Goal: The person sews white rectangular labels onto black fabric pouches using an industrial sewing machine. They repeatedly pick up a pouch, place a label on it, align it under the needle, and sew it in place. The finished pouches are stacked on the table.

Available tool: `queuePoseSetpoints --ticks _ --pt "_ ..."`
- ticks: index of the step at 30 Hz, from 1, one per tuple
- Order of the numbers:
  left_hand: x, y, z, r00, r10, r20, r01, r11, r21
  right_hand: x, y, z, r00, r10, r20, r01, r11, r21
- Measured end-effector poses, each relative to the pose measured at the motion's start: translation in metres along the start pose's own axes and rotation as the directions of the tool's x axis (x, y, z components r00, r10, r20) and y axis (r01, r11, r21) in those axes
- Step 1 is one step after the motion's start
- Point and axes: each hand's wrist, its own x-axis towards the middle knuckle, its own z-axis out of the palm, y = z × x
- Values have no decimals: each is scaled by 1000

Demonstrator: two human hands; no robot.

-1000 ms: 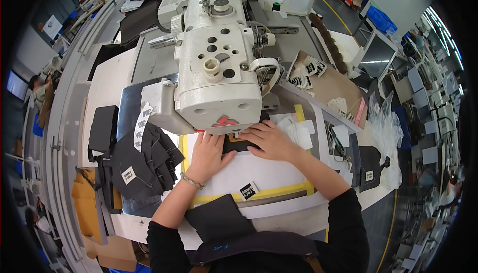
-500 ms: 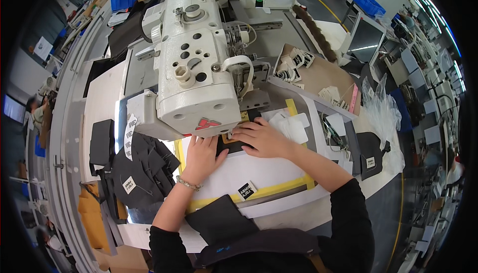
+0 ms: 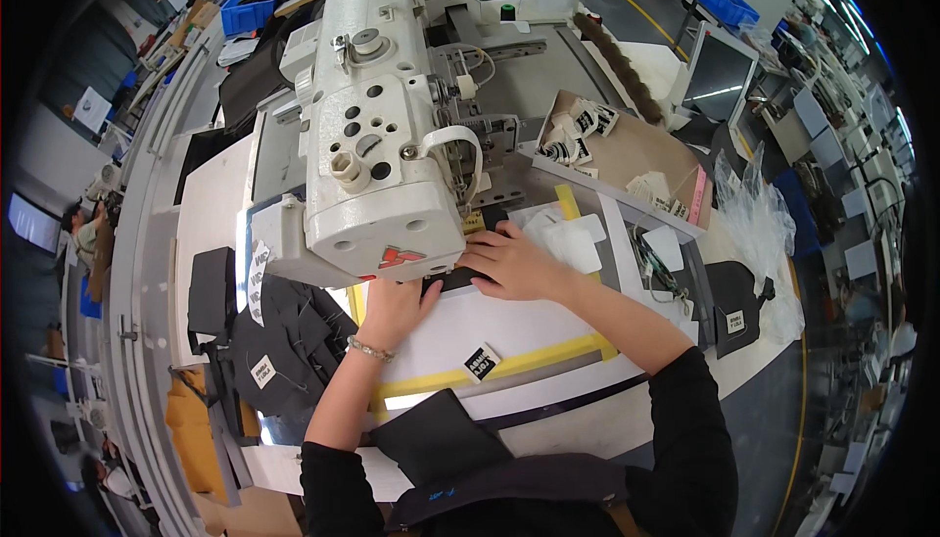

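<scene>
The white sewing machine head [image 3: 382,194] hangs over a black piece [image 3: 452,278] on a white sheet [image 3: 446,326] edged with yellow tape. My left hand [image 3: 392,307] lies on the piece's left side, thumb apart, fingertips hidden beneath the head. My right hand [image 3: 509,263] rests on its right, fingers spread, nearest ones partly behind the head. Thin white pads [image 3: 573,241] lie right of it. A small black-and-white label [image 3: 482,363] and a black square [image 3: 441,439] lie nearer me.
Stacked black pieces [image 3: 284,341] and ochre pieces [image 3: 196,439] are left. A cardboard box of labels [image 3: 627,160], crumpled plastic [image 3: 769,214] and a black pouch [image 3: 729,297] are right. Behind are blue bins [image 3: 245,13] and a monitor [image 3: 715,77]. Co-workers [image 3: 88,229] appear at the far left.
My left hand has slid forward, its fingertips now out of sight under the machine head. My right hand has shifted slightly forward. The view has swung, moving the machine leftward in the picture.
</scene>
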Motion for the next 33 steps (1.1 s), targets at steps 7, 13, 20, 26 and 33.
queuePoseSetpoints --ticks 7,13,20,26,33 --pt "3 3 -7 996 61 -62 -54 992 112 -5 -5 5 996 -22 -91 16 997 -70" --pt "4 1 -4 987 84 -139 -71 993 93 -17 -9 0 995 -40 -95 24 986 -162" --pt "0 -2 3 997 -5 -80 12 995 98 -18 -4 -9 1000 -18 11 19 997 -80" --pt "-26 -15 -13 997 -64 46 58 992 115 -10 -30 2 1000 -14 0 14 1000 0" --pt "-30 -18 -39 998 57 2 -57 994 91 -2 -47 2 999 -21 -41 19 999 -49"
